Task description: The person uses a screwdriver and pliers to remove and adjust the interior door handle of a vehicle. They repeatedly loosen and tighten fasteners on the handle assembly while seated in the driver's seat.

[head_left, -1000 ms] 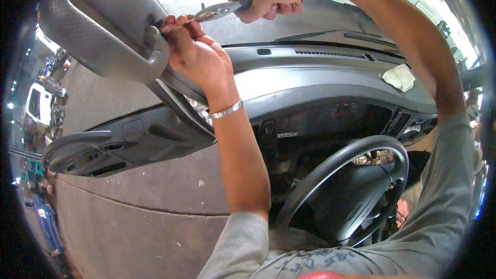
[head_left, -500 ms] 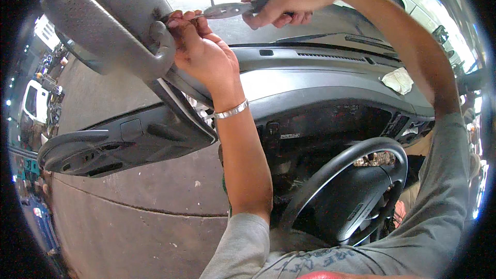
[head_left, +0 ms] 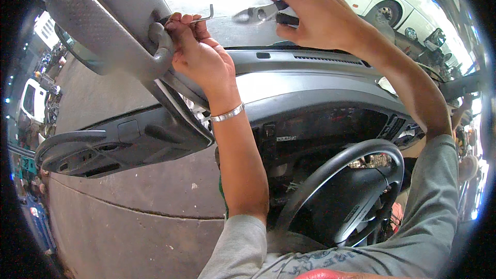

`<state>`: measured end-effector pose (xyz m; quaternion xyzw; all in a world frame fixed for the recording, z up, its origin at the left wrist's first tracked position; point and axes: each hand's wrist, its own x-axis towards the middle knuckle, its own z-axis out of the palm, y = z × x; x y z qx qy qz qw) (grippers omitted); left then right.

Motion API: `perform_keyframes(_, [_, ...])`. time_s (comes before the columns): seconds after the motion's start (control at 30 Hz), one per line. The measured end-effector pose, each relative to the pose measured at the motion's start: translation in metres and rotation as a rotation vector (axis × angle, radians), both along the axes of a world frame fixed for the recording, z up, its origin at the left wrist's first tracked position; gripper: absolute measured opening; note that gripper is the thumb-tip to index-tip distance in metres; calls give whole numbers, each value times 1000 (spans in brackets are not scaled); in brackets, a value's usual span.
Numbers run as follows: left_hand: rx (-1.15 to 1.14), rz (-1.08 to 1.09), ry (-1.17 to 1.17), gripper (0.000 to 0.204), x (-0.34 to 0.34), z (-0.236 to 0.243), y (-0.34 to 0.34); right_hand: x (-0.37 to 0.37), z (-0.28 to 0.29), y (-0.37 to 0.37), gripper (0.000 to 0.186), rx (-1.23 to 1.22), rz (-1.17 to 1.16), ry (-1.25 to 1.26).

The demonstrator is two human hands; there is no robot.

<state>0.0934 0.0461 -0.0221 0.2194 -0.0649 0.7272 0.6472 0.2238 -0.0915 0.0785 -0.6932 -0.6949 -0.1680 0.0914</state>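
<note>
Pliers [head_left: 256,15] have moved off the bent metal rod [head_left: 211,11]

Its short leg points upward, just right of the fingertips of my left hand [head_left: 204,57], which pinches the rod beside the curled end of the grey grab handle [head_left: 164,47]. My right hand [head_left: 325,16] grips the pliers, now clearly apart from the rod; from my distance I cannot tell if their jaws are open. I judge it is better to keep the rod still with the left fingers, and to line up the pliers with it before squeezing. Below both hands lies the dashboard [head_left: 292,87].
</note>
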Motion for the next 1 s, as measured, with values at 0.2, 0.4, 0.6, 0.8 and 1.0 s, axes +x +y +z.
perform_keyframes(0.2, [-22,12,25,5,-2,5,-4,1,-24,-18,50,-435,-212,400])
perform_keyframes(0.4, [-4,22,32,5,-1,4,-4,23,-28,-17,38,-403,-60,770])
perform_keyframes(0.6, [-16,29,16,6,-1,2,-2,35,-25,-2,34,-412,79,958])
perform_keyframes(0.8, [-1,28,1,6,2,-1,1,20,-4,7,45,-321,45,783])
perform_keyframes(1.0, [-12,21,-3,9,0,0,0,3,19,14,65,-382,-6,573])
